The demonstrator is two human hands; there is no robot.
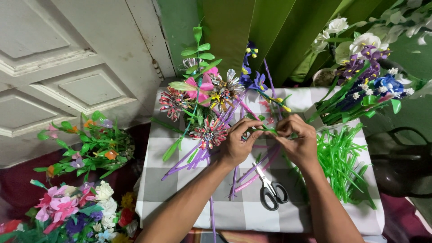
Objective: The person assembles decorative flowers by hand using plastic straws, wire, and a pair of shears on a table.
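Two hands pinched one thin green plastic strip between them.

We pressed the thumb and fingertips of our left hand and right hand together on that strip, above the grey-and-white checked cloth-covered table. Black-handled steel scissors lay just below our hands, purple plastic stems ran under our left hand, a loose heap of bright green plastic strips sat beside our right, and striped handmade flowers lay near our left.

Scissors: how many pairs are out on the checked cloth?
1: the scissors lie on the checked cloth, below the left hand and right hand. Others may be hidden under stems.
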